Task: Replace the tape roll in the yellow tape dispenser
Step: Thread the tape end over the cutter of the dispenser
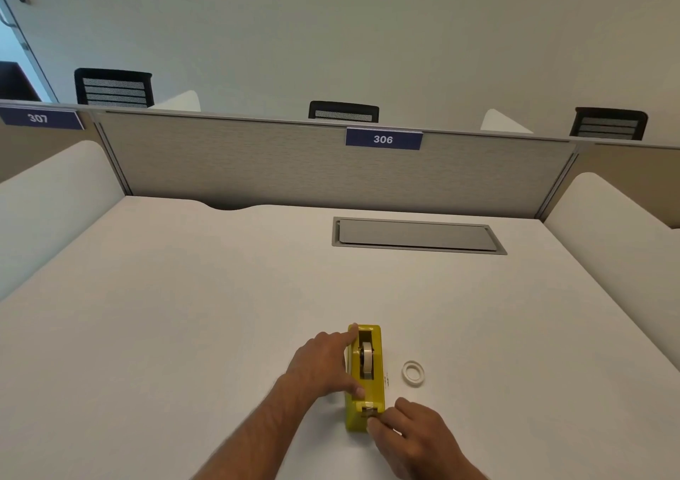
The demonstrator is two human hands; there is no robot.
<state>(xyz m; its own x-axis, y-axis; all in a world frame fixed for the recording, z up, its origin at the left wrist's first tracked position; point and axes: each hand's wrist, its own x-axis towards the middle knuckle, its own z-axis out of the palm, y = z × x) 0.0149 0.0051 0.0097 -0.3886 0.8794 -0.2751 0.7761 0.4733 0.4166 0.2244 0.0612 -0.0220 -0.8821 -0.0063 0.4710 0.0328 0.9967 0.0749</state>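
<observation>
The yellow tape dispenser stands on the white desk, near the front edge, its cutter end toward me. A pale tape roll sits upright in its slot. My left hand grips the dispenser's left side, index finger on the far top corner and thumb near the cutter. My right hand pinches at the cutter end, fingertips closed on what looks like the tape's end. A second white tape roll lies flat on the desk just right of the dispenser.
A grey cable hatch is set into the desk at the back. A grey partition with a blue 306 sign closes the far side. White side dividers flank the desk. Black chairs stand beyond.
</observation>
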